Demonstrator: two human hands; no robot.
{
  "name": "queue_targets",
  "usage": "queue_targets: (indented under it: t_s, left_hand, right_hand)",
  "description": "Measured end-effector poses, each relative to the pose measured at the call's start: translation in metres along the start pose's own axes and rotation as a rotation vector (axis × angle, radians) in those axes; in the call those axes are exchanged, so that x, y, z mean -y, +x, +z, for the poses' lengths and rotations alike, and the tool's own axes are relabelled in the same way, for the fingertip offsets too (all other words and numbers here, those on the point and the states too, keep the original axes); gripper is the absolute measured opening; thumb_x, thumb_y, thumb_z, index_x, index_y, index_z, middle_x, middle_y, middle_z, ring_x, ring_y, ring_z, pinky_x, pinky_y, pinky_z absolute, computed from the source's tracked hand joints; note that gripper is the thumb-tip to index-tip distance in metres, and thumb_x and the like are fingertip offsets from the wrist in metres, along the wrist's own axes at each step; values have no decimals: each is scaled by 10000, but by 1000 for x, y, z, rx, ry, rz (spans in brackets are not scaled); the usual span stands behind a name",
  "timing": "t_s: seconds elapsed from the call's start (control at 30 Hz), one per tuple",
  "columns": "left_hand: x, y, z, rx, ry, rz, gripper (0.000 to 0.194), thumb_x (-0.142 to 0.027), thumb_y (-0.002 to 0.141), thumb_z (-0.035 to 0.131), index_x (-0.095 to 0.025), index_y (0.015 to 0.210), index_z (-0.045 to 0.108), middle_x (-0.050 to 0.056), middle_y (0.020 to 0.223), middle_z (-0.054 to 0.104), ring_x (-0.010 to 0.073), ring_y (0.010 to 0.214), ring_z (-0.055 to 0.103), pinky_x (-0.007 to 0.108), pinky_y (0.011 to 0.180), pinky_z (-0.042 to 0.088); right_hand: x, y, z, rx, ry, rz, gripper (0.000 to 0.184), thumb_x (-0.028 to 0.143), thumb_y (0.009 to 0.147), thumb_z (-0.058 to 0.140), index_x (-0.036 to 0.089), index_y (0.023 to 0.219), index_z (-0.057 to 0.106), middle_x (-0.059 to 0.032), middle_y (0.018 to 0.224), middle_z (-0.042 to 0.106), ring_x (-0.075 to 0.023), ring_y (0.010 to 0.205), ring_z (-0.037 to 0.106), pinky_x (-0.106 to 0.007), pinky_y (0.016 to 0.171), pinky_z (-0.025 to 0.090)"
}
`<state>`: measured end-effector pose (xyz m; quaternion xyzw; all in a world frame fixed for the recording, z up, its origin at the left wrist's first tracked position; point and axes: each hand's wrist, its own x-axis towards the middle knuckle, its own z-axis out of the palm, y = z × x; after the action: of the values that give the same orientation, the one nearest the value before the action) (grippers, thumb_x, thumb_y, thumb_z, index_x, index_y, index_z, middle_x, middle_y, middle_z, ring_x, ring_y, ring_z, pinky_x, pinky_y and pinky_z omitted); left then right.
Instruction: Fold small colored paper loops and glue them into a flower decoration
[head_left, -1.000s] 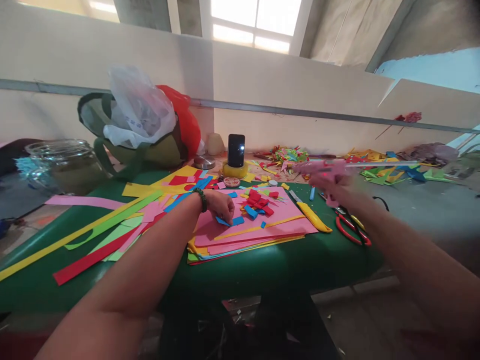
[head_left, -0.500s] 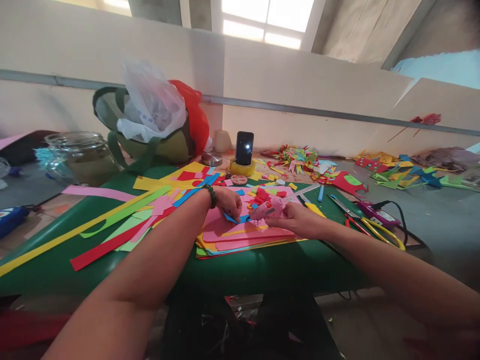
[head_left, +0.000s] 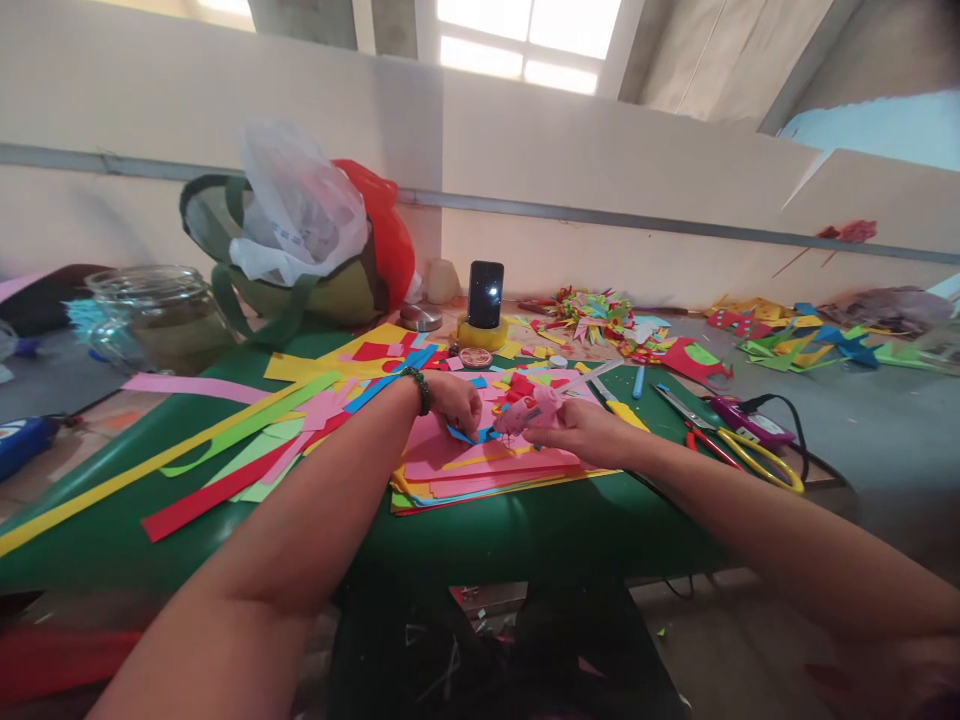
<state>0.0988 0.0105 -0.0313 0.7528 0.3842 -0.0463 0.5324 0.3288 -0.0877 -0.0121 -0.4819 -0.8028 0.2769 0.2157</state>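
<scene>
My left hand [head_left: 455, 400], with a dark bead bracelet on the wrist, rests fingers down on a small blue paper piece [head_left: 469, 436] lying on a stack of pink paper sheets [head_left: 480, 465]. My right hand [head_left: 581, 428] is closed round a pink glue gun [head_left: 527, 411] whose tip points left at the blue piece. Small red and blue paper bits [head_left: 525, 385] lie just behind the gun.
Long coloured paper strips [head_left: 225, 450] cover the green table's [head_left: 525, 530] left side. A yellow cutter [head_left: 626, 413], scissors [head_left: 739, 450] and a purple tool [head_left: 750, 422] lie to the right. A phone [head_left: 485, 294], glass jar [head_left: 154, 315] and bags [head_left: 300, 240] stand behind.
My right hand has brought the pink glue gun from the far right down to the blue paper piece under my left hand. The left hand has stayed put.
</scene>
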Motion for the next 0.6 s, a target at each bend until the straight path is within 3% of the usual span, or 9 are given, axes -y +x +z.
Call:
queue_targets:
  t_s: [0.17,0.33,0.43,0.6]
  left_hand:
    - [-2,-2,-1,-6,27,-21,222,-267,435,857,-203,472,649,6,415,553,111,374,449,201,347,355]
    - [-8,-6,2,14,-1,-24,228,-254,418,865,-204,468,649,11,425,575,112,370,451,207,354,356]
    - [-15,-14,2,-42,-13,-82,247,-218,364,875,-199,498,668,38,479,621,144,411,502,244,390,404]
    - [-25,-46,-9,-146,-32,-14,240,-293,439,859,-188,550,675,12,505,607,133,455,517,225,434,409]
  right_hand:
    - [4,-1,-6,71,-68,73,468,614,697,680,190,524,580,24,475,439,-126,508,424,-275,508,325]
    - [3,-7,-18,25,-19,44,479,660,687,652,203,555,590,32,471,435,-111,466,385,-260,459,295]
    - [-2,-8,-34,-162,46,35,481,679,710,601,207,619,623,25,472,439,-120,472,393,-260,456,296]
    - [-34,1,-78,-679,-152,231,530,652,797,476,190,548,551,10,438,387,-136,474,401,-281,485,289]
